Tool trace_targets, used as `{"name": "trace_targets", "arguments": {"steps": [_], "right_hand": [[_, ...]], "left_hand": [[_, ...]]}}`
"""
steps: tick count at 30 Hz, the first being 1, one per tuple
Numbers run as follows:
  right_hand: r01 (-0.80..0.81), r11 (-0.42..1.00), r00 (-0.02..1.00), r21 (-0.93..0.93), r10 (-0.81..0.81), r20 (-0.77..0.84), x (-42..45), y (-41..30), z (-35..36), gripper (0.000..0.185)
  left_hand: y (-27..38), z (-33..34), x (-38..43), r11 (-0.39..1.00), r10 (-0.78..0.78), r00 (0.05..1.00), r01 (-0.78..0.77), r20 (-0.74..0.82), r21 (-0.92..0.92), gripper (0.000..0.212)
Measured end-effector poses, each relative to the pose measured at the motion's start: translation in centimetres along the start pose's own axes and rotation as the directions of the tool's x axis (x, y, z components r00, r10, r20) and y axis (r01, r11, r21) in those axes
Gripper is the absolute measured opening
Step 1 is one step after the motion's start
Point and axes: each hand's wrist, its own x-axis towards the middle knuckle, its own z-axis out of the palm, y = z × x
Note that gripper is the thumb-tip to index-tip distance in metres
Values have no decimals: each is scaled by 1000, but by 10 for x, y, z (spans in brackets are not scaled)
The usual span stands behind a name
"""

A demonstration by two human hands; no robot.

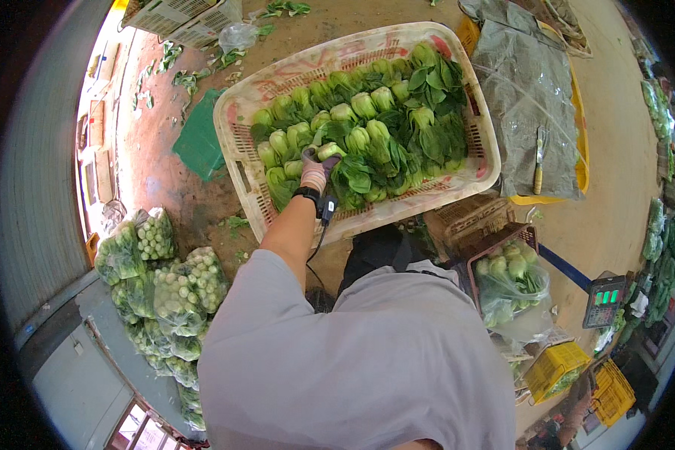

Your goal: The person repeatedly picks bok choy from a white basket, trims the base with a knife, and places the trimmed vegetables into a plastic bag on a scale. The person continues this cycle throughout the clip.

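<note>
My left hand [318, 167], in a thin glove with dark fingertips and a dark band at the wrist, reaches into a large white plastic basket [292, 64]. Its thumb and fingers close around the pale base of one bok choy head [331, 151]. Many more bok choy heads [365, 104] lie in rows around it, most with their pale bases upward and leaves tucked between. Toward the basket's right end, loose dark leaves [436, 79] spread over the heads. My right hand is out of view.
Right of the basket, a knife [539, 160] lies on a grey sheet [500, 107] over a yellow crate. Closer in are a crate with bagged bok choy [512, 264] and a scale display [603, 298]. Bagged greens [185, 287] pile at left. A green plastic piece [202, 135] lies on the floor.
</note>
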Motion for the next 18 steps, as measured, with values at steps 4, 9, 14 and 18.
{"name": "trace_targets", "arguments": {"steps": [4, 9, 14, 18], "right_hand": [[-67, 980, 976, -190, 25, -215, -1, 49, -90, 34], [216, 753, 901, -622, -400, -170, 63, -68, -136, 36], [431, 883, 849, 185, -467, 249, 140, -254, 12, 49], [856, 484, 517, -181, -788, 335, 217, -307, 168, 34]], "left_hand": [[26, 15, -56, 881, 71, 931, -227, 359, 414, 41], [65, 55, -147, 970, 88, 670, -225, 737, 89, 56], [50, 109, -228, 985, -111, 618, -35, 778, 168, 69], [11, 137, -259, 972, -182, 448, -54, 875, 229, 78]]}}
